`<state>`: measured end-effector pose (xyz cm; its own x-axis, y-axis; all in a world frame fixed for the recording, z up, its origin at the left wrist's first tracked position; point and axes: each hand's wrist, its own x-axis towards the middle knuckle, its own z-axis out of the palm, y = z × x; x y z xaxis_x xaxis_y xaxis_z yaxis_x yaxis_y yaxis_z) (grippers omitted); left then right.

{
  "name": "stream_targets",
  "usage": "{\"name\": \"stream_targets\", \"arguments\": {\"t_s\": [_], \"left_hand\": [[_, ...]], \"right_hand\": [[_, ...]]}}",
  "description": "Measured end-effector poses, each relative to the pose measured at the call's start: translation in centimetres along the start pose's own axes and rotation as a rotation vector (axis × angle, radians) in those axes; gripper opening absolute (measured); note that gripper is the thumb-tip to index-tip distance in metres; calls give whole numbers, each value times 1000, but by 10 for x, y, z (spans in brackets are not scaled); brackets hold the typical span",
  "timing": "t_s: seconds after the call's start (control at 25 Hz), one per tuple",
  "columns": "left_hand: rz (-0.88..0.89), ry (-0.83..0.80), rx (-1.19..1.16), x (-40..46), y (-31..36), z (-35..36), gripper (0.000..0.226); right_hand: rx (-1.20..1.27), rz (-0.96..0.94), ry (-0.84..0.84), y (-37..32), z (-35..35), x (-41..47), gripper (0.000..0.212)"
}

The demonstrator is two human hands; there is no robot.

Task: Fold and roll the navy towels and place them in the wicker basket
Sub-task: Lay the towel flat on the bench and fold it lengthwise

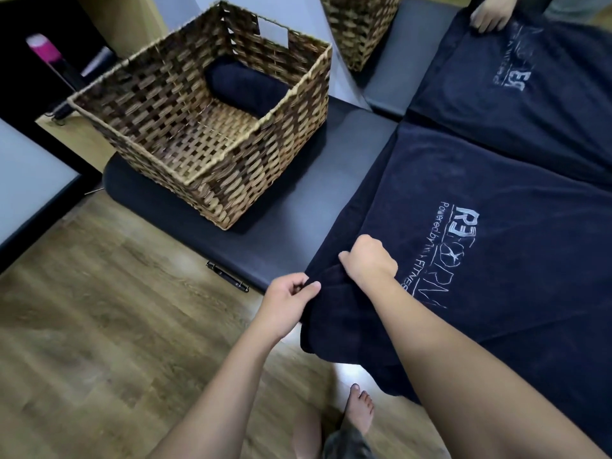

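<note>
A navy towel [516,246] with white lettering lies spread over the dark padded bench, its near corner hanging off the edge. My left hand [291,299] pinches that corner's edge. My right hand [369,260] grips the towel just beside it, fingers closed on the cloth. The wicker basket [185,140] stands on the bench's left end, and a rolled navy towel [245,86] lies inside at its far side.
A mirror behind the bench reflects the towel [516,77], the basket [361,24] and a hand [490,14]. The bench [288,233] has bare padding between basket and towel. Wood floor [99,309] lies below left, with my bare foot [359,409] near the bench.
</note>
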<state>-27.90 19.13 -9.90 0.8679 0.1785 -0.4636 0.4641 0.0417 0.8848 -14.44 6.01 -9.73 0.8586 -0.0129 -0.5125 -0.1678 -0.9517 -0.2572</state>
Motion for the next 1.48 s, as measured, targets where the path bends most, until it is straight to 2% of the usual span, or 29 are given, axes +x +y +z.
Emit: {"name": "stream_targets", "arguments": {"t_s": [0.12,0.2,0.28,0.36,0.4,0.44,0.52,0.6,0.68,0.76,0.84,0.96,1.08,1.24,1.4,1.48], "left_hand": [[-66,-87,58,0,-9,-4,49],[-133,-141,89,-3,-8,-1,47],[-129,-105,21,-2,-4,-4,48],[-89,8,-80,1,6,-12,54],[-97,65,-133,2,6,-16,55],[-132,105,-132,4,0,-20,53],[-248,161,-16,5,-31,-30,41],[-397,91,186,-2,-64,-34,33],[-446,82,233,-2,-78,-32,33],[-417,193,201,2,-75,-24,27],[-393,273,208,1,-67,-13,24],[-438,210,16,-7,-63,0,39],[-484,171,-53,-15,-55,-2,36],[-372,28,24,-22,-42,2,9],[-233,62,91,-31,-48,3,14],[-131,56,270,-33,-52,-7,13]], "right_hand": [[40,58,-36,-3,-7,10,33],[146,96,-29,-2,-11,17,19],[326,26,93,-10,-16,21,16],[512,-131,274,-24,-19,18,21],[539,-202,299,-28,-19,16,25],[509,-263,252,-29,-15,17,26],[350,-319,36,-24,2,21,21],[328,-292,-85,-13,16,23,17],[359,-317,-31,-7,23,21,15],[206,-417,81,-2,27,17,15],[84,-496,117,7,34,11,25],[70,-549,117,21,46,-5,32],[125,-550,137,32,55,-23,29],[240,-476,211,43,64,-52,20],[278,-437,330,64,93,-99,11],[277,-365,374,72,111,-122,12]]}}
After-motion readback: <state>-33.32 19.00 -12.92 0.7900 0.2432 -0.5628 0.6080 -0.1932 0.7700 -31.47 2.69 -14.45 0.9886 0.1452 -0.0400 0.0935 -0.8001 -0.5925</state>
